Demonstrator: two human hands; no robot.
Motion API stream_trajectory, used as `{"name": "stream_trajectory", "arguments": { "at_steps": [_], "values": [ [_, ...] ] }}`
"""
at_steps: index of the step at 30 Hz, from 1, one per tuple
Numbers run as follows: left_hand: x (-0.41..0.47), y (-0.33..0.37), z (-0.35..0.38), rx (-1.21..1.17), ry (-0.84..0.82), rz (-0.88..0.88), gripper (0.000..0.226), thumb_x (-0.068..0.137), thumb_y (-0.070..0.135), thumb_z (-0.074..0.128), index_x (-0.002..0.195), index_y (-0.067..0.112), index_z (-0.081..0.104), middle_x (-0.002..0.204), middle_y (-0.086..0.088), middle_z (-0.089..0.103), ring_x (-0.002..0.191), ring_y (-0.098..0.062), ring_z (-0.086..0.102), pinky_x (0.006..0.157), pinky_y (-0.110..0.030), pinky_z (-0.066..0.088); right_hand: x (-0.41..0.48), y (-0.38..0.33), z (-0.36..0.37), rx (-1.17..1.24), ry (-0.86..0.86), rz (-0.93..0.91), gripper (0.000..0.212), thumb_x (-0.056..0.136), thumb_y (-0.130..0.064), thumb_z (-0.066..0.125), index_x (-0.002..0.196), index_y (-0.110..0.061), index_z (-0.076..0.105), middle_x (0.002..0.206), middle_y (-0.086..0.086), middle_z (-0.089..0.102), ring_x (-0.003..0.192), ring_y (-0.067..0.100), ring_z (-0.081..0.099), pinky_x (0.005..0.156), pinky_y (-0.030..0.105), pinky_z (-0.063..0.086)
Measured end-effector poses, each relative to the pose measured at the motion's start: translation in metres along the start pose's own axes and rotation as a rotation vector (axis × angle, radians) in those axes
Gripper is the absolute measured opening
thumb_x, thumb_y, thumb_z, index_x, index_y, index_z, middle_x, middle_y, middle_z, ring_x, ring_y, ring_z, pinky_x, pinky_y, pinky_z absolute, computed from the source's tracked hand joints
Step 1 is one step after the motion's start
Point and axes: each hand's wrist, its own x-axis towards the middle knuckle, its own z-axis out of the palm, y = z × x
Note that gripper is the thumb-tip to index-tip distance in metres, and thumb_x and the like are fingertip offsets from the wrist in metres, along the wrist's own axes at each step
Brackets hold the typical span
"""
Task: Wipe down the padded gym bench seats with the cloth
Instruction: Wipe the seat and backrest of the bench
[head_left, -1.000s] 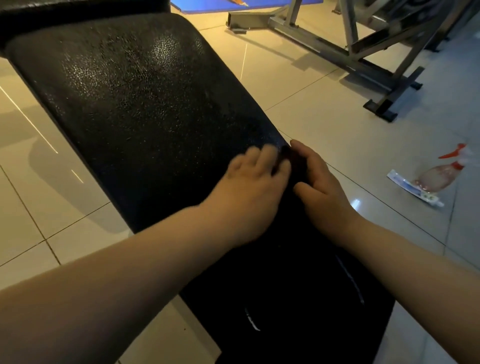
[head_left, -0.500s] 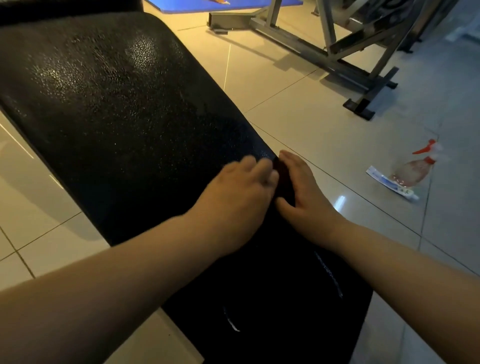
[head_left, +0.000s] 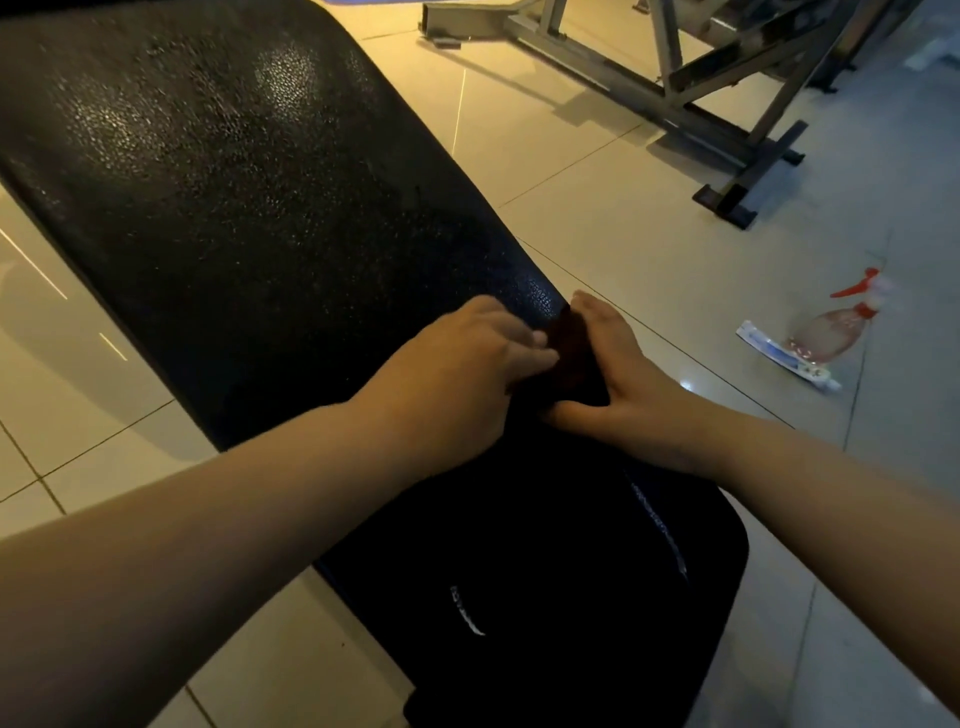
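Note:
A black padded bench seat (head_left: 234, 182) runs from the upper left down to the lower right, its textured top shining with small reflections. A small dark reddish cloth (head_left: 574, 353) lies bunched at the pad's right edge. My left hand (head_left: 457, 374) reaches over the pad, and its curled fingers pinch the cloth's left side. My right hand (head_left: 623, 384) holds the cloth's right side, with the thumb under it and the fingers along the bench edge. Most of the cloth is hidden between the two hands.
A spray bottle with a red trigger (head_left: 831, 332) lies on the tiled floor to the right, next to a white tube (head_left: 784, 356). The grey metal frame of another machine (head_left: 701, 88) stands at the back right. Pale tiles surround the bench.
Both hands stay together on the cloth at the pad's right edge. My left fingers, flat before, have curled in on the cloth. The view has shifted slightly.

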Motion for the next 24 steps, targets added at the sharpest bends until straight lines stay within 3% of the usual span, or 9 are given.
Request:
{"name": "stream_trajectory", "arguments": {
  "at_steps": [3,6,8,11,13,17,21,24],
  "values": [
    [-0.020,-0.002,-0.004,-0.122,-0.058,0.034,0.045,0.087,0.011,0.068,0.128,0.028,0.067,0.127,0.017,0.063,0.121,-0.001,0.046,0.100,-0.010,0.035,-0.012,-0.003,0.004,-0.152,-0.086,0.018,0.127,0.080,-0.061,0.075,0.157,-0.027,-0.020,0.161,-0.022,-0.024,0.147,-0.004,-0.014,0.124,0.025,0.001],
    [-0.026,-0.007,-0.013,-0.383,-0.092,-0.025,0.040,0.081,0.011,0.074,0.119,0.022,0.073,0.121,0.013,0.068,0.118,0.001,0.056,0.104,-0.013,0.039,-0.023,-0.020,0.006,-0.339,-0.056,-0.039,0.130,0.074,-0.074,0.063,0.151,-0.024,-0.028,0.159,-0.018,-0.035,0.147,0.000,-0.025,0.118,0.017,-0.007],
    [-0.025,-0.009,-0.023,-0.719,-0.038,-0.153,0.041,0.075,0.005,0.060,0.113,0.012,0.074,0.114,0.001,0.073,0.113,-0.011,0.065,0.104,-0.023,0.047,-0.027,-0.035,0.018,-0.355,0.080,-0.154,0.119,0.082,-0.074,0.056,0.157,-0.020,-0.018,0.164,-0.010,-0.027,0.152,0.007,-0.020,0.123,0.025,-0.001],
    [-0.024,-0.012,-0.029,-1.158,0.175,-0.388,0.045,0.061,-0.002,0.041,0.096,0.001,0.070,0.106,-0.024,0.068,0.108,-0.034,0.065,0.099,-0.040,0.053,-0.031,-0.048,0.048,-0.345,0.249,-0.372,0.072,0.099,-0.044,0.055,0.156,-0.006,0.031,0.164,0.006,0.022,0.150,0.021,0.025,0.120,0.049,0.029],
    [-0.024,-0.012,-0.025,-1.038,0.279,-0.445,0.042,0.059,-0.002,0.041,0.089,0.002,0.070,0.103,-0.023,0.068,0.103,-0.032,0.065,0.096,-0.041,0.054,-0.034,-0.048,0.063,-0.403,0.285,-0.494,0.048,0.100,-0.024,0.058,0.143,-0.002,0.052,0.148,0.012,0.047,0.132,0.023,0.047,0.107,0.048,0.044],
    [-0.029,-0.007,-0.019,-0.664,0.228,-0.330,0.042,0.063,0.002,0.045,0.090,0.013,0.074,0.101,-0.002,0.070,0.098,-0.009,0.064,0.089,-0.022,0.052,-0.030,-0.027,0.047,-0.483,0.311,-0.592,0.039,0.099,-0.015,0.058,0.136,-0.003,0.060,0.128,0.019,0.059,0.107,0.029,0.057,0.090,0.045,0.049],
    [-0.034,0.000,-0.018,-0.697,0.291,-0.349,0.041,0.073,0.007,0.048,0.106,0.014,0.071,0.107,0.002,0.065,0.103,-0.006,0.060,0.086,-0.016,0.050,-0.017,-0.016,0.038,-0.359,0.521,-0.329,0.049,0.094,-0.013,0.047,0.142,-0.017,0.057,0.117,0.016,0.055,0.104,0.025,0.046,0.089,0.040,0.044],
    [-0.035,0.001,-0.016,-0.613,0.315,-0.331,0.040,0.076,0.007,0.048,0.108,0.014,0.071,0.112,0.003,0.064,0.109,-0.004,0.057,0.091,-0.012,0.046,-0.020,-0.030,0.058,-0.264,0.434,-0.232,0.049,0.098,-0.027,0.043,0.145,-0.019,0.051,0.122,0.009,0.047,0.110,0.018,0.041,0.093,0.021,0.038]
  ]
}}
